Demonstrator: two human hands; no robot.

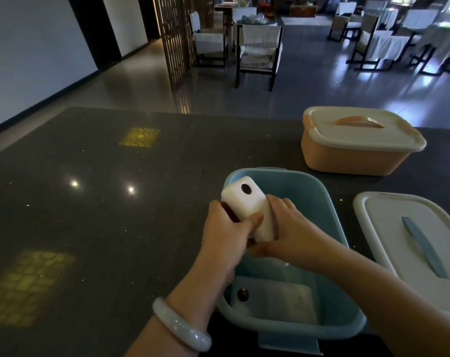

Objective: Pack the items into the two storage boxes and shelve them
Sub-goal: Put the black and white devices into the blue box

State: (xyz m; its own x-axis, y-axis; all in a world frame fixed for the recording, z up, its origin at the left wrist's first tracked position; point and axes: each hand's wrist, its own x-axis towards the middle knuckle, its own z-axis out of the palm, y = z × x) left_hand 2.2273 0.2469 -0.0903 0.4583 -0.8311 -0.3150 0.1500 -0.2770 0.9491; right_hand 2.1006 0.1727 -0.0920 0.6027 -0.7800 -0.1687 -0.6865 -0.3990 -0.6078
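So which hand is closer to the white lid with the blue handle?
Right. The right hand is over the blue tub beside that lid; the left hand is farther away.

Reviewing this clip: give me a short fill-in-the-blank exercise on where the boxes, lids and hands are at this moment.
1. Both hands, left and right, hold a white pack over the ____ box.
2. The orange box has its lid ____.
3. The loose lid with the blue handle lies to the ____ of the blue box.
4. A pale bangle sits on the ____ wrist.

Missing words: blue; on; right; left
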